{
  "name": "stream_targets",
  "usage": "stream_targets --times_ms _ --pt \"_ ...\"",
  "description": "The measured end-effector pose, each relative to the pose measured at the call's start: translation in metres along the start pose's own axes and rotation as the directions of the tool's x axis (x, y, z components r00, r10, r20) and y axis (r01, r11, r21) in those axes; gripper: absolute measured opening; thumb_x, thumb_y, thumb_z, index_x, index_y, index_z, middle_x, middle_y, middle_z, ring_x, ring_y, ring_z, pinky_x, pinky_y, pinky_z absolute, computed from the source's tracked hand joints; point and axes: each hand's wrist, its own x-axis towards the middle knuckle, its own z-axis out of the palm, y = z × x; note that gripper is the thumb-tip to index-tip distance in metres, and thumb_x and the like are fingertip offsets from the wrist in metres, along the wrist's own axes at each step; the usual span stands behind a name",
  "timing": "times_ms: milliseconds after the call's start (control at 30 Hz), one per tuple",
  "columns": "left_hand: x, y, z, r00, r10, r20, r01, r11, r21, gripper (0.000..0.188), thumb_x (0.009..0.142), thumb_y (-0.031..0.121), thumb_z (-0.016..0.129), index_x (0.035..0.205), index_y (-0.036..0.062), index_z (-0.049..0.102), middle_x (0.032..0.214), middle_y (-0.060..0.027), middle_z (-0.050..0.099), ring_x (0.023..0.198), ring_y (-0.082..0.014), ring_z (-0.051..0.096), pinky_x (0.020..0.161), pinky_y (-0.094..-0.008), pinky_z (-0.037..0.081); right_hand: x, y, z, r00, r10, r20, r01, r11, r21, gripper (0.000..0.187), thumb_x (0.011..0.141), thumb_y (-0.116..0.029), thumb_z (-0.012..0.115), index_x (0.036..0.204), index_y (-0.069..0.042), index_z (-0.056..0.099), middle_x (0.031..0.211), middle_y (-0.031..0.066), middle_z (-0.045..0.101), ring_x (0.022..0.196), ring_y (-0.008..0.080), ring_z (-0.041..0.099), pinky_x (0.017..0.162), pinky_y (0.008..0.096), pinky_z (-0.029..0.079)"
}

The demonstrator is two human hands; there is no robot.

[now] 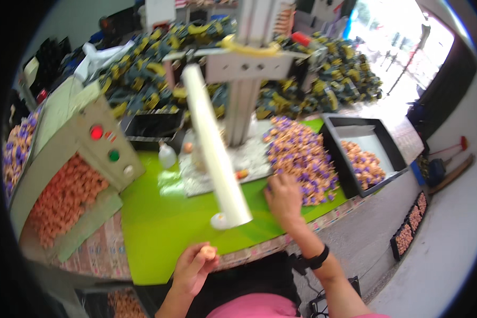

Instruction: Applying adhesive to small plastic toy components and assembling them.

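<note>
Near the table's front edge my left hand (192, 270) is closed on a small peach-coloured piece (209, 253), pinched between thumb and fingers. My right hand (284, 199) reaches palm down to the left edge of a pile of small peach and purple pieces (302, 153). Its thumb stands apart from the fingers, and the fingertips are partly hidden; I see nothing held. Between the hands and the upright metal machine column (242, 106), a long white tube (214, 143) slants down toward me. A small orange-red piece (241, 174) lies on the machine's base plate (199, 180).
On the left, a beige control box (69, 127) with red and green buttons stands by many orange pieces (66, 196). A black tray (350, 180) holding peach pieces sits at right. Behind are a small clear bottle (167, 155), a black bin (153, 139) and heaped grey-yellow parts (143, 74).
</note>
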Motion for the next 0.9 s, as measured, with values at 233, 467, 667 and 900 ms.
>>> stream_targets --times_ms 233,467,667,900 --pt "-0.012 0.006 0.01 0.997 -0.049 -0.061 0.047 0.998 -0.042 0.019 0.09 0.014 0.063 0.106 0.004 0.059 0.087 -0.004 0.061 0.074 -0.0168 0.062 0.068 -0.0268 0.054 -0.017 -0.024 -0.019 0.998 -0.05 -0.025 0.056 0.91 0.411 0.011 0.079 -0.006 0.064 0.088 0.0 0.06 0.088 0.0162 0.058 0.085 0.0317 0.059 0.073 0.0396 0.049" --pt "0.0 -0.002 0.014 0.997 -0.072 0.027 0.071 0.997 0.04 0.03 0.092 0.015 0.062 0.117 0.0008 0.053 0.102 -0.0092 0.061 0.089 -0.0185 0.063 0.081 -0.031 0.055 -0.048 -0.065 -0.054 0.958 -0.09 0.274 -0.186 0.531 0.826 0.027 0.08 -0.007 0.073 0.105 -0.002 0.066 0.09 0.0081 0.063 0.075 0.014 0.062 0.067 0.0263 0.05" --pt "0.013 -0.007 0.02 0.984 -0.086 0.157 0.095 0.994 -0.046 0.033 0.093 0.016 0.059 0.122 0.002 0.053 0.111 -0.0096 0.06 0.099 -0.0183 0.062 0.087 -0.0314 0.054 -0.067 -0.081 -0.073 0.904 -0.063 0.423 -0.384 0.315 0.868 0.025 0.08 0.001 0.07 0.105 0.0 0.066 0.095 0.0098 0.062 0.081 0.0142 0.061 0.069 0.0238 0.049" --pt "0.004 -0.01 0.014 0.985 -0.066 0.162 0.075 0.996 -0.047 0.031 0.092 0.014 0.06 0.12 0.0022 0.055 0.113 -0.0098 0.06 0.1 -0.0191 0.062 0.087 -0.0314 0.055 -0.073 -0.091 -0.068 0.933 -0.104 0.345 -0.273 0.424 0.864 0.025 0.079 0.003 0.07 0.103 0.0 0.067 0.092 0.0089 0.061 0.077 0.0129 0.061 0.066 0.024 0.049"
